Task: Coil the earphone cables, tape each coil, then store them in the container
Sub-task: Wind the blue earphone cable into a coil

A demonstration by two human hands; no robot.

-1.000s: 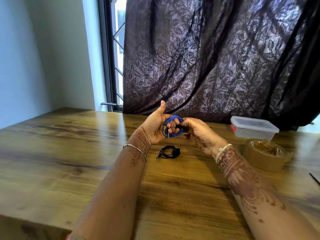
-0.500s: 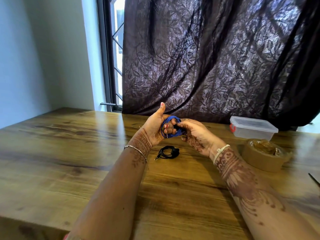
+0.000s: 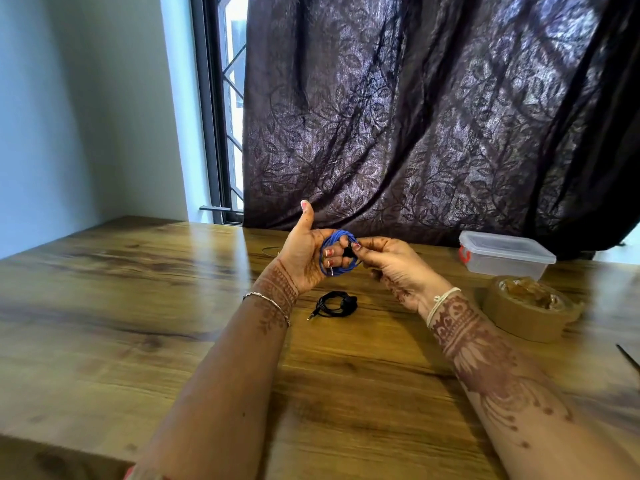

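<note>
A blue earphone cable (image 3: 331,238) is wound in a coil around the fingers of my left hand (image 3: 304,251), whose thumb points up. My right hand (image 3: 391,263) pinches the right side of that coil, at a small dark part, with thumb and fingertips. Both hands are held above the wooden table (image 3: 138,306). A black earphone coil (image 3: 334,304) lies on the table just below them, its plug sticking out to the left. A clear plastic container (image 3: 504,254) with its lid on stands at the back right. A roll of brown tape (image 3: 530,308) lies in front of it.
A dark patterned curtain (image 3: 433,116) hangs behind the table's far edge. A window with a dark frame (image 3: 221,133) is at the back left. A thin dark object (image 3: 628,355) pokes in at the right edge of the table.
The right hand's fingers have shifted along the right side of the blue coil and now pinch it higher up. The left hand still holds the coil, and the black coil has not moved.
</note>
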